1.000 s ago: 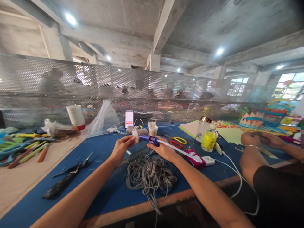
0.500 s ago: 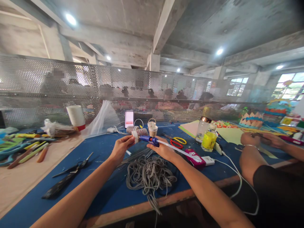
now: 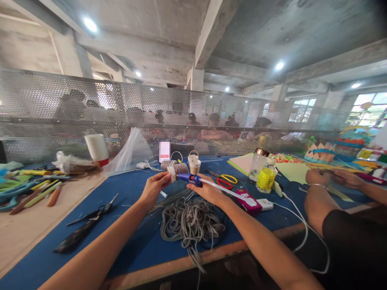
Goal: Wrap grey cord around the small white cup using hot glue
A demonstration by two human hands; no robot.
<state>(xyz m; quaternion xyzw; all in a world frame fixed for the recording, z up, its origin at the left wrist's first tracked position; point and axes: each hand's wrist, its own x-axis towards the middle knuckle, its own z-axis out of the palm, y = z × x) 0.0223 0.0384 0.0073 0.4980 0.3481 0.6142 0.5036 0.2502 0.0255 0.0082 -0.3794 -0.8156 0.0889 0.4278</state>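
Note:
My left hand [image 3: 155, 187] pinches a small whitish round piece [image 3: 172, 173], partly hidden by the fingers; I cannot make out its exact kind. In my right hand [image 3: 211, 191] is a blue glue gun [image 3: 190, 178], its nozzle end close to or touching that piece. A long white glue stick [image 3: 225, 188] sticks out of the gun's back over my wrist. Just behind lie cord-wrapped greyish pieces [image 3: 182, 168], and a small paper cup with a handle [image 3: 194, 164] stands upright. Below both hands spreads a loose heap of grey cord [image 3: 192, 223].
Black pliers [image 3: 87, 225] lie left, near a stack of paper cups [image 3: 96, 150]. Scissors [image 3: 225, 180], a magenta box [image 3: 248, 201], a yellow-labelled bottle [image 3: 266, 177] and a glass jar [image 3: 256, 165] are right. A co-worker's hands [image 3: 320, 177] work at far right. A perforated screen [image 3: 181, 121] stands behind.
Almost nothing differs. The glue gun and the piece in my left hand have shifted very slightly; both hands keep their holds.

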